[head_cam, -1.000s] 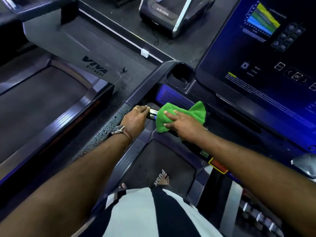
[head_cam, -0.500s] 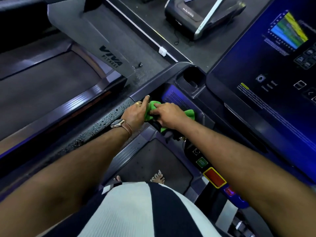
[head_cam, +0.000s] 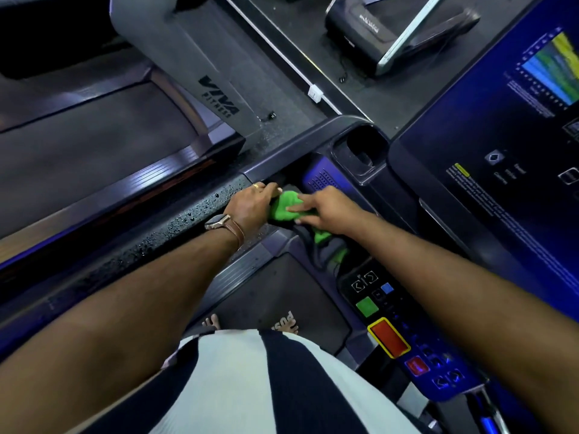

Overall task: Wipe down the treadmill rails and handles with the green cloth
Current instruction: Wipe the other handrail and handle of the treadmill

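The green cloth (head_cam: 286,208) is bunched over the handle where the left rail meets the console. My right hand (head_cam: 329,209) presses down on it with fingers spread flat, and part of the cloth (head_cam: 324,236) trails out below the palm. My left hand (head_cam: 250,205), with a watch and a ring, grips the handle right beside the cloth and touches its left edge. The left rail (head_cam: 150,242) runs back toward me and is covered in water droplets. The handle under the cloth is hidden.
The console screen (head_cam: 507,170) glows blue at right, with a cup holder (head_cam: 360,151) beside it. A button panel with a green key and a red stop key (head_cam: 388,338) lies below my right arm. Another treadmill (head_cam: 94,145) stands on the left. My feet stand on the belt (head_cam: 275,299).
The cloth has gone from spread out on the handle to bunched up against my left hand. My right hand slid left with it. The view shifted left and down, revealing the button panel.
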Tool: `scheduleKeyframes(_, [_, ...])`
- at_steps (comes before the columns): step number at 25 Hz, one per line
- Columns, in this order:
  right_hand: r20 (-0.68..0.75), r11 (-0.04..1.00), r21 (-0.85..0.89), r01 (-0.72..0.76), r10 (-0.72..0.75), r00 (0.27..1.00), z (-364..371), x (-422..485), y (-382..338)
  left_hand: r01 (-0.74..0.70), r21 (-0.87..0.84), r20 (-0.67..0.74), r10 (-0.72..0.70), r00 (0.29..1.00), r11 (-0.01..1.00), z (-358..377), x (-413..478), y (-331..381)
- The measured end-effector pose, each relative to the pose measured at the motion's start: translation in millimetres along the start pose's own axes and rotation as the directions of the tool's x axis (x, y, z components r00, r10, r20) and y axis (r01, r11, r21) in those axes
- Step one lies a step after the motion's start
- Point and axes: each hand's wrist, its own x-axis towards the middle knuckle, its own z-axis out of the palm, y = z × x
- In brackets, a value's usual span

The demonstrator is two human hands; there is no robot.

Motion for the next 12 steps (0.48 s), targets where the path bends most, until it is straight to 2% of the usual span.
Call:
scheduleKeyframes(4, [-0.099, 0.994, 0.106, -0.039, 0.049, 0.994, 8.7, 16.2, -7.3, -0.012, 0.015, 0.015, 0.012, 1.000, 1.000, 2.4, 0.1, -2.9])
scheduleKeyframes(6, [0.014, 0.996, 0.075, -0.056, 0.055, 0.998, 9.1, -18.1, 1.3, -0.014, 0.019, -0.019, 0.015, 1.000, 1.000, 4.4, -1.6, -3.2])
scheduleKeyframes(9, [0.235, 0.976, -0.156, -0.152, 0.186, 0.954, 9.9, -49.0, 16.8, 0.001, 0.016, -0.033, 0.000, 0.999, 1.000, 4.7, -2.3, -1.5])
scheduleKeyframes(12, [0.222, 0.969, -0.162, -0.185, 0.218, 0.950, 6.7, -20.6, 3.5, 0.026, 0.011, -0.023, -0.026, 0.999, 1.000, 2.9, -0.8, -1.1])
